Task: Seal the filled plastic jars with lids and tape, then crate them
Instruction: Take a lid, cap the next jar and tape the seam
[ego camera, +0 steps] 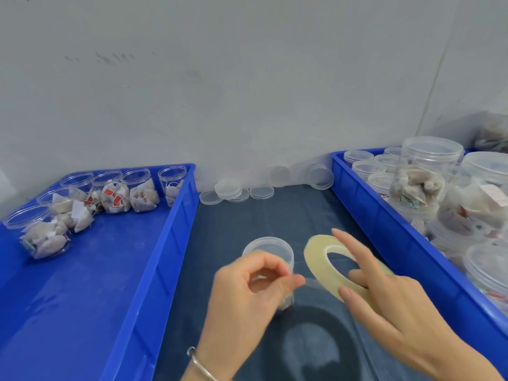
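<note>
A head-worn camera looks down at a dark blue cloth-covered work surface set against a grey wall. At the centre, toward 6 o'clock, the left hand curls in front of a small clear lidded jar, its thumb and forefinger pinching the free end of a strip of clear tape. The strip runs toward 3 o'clock to a flat roll of yellowish tape, which the right hand holds tilted on edge, one finger through its core, the thumb against the outer edge and the forefinger stretched along its upper side. A thin bracelet circles the left wrist. At 9 o'clock a blue plastic crate holds open-topped jars of tea bags grouped at its far end. At 3 o'clock a second blue crate is piled with lidded jars. At 12 o'clock, along the foot of the wall, loose clear lids lie flat, stacked, or leaning.
</note>
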